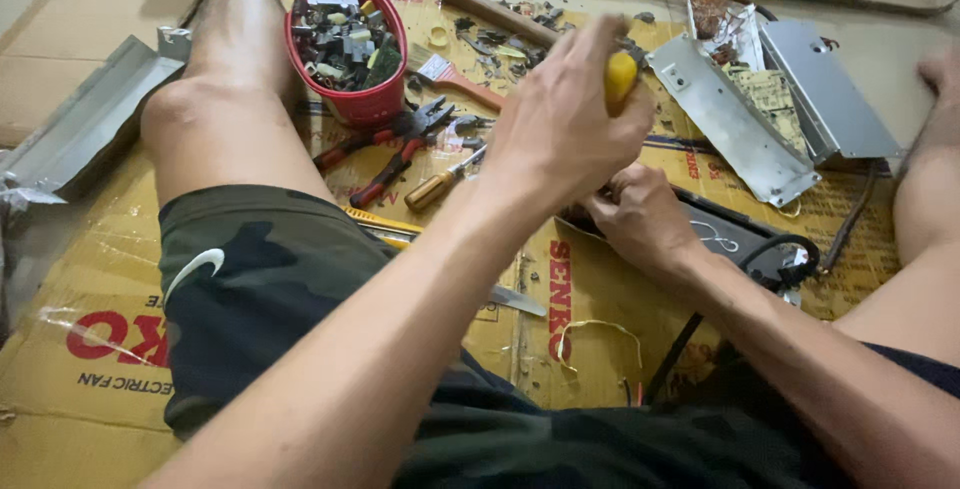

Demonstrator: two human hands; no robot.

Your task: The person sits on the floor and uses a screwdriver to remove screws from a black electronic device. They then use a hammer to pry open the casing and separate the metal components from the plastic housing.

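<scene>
My left hand (560, 124) is closed around the yellow handle of a screwdriver (620, 79), held upright over the work. Just below it, my right hand (640, 219) grips a black device casing (725, 234) lying on the cardboard between my legs. The screwdriver's tip is hidden behind my hands. A black cable (690, 334) runs from the casing toward my lap.
A red bowl (372, 104) of small electronic parts stands by my left leg (225, 119). Near it lie red-handled pliers (395, 154), a paintbrush (450, 74), a wooden-handled hammer (490, 11) and an amber-handled screwdriver (432, 189). Opened metal housings (730, 124) with a circuit board (770, 99) sit at the right.
</scene>
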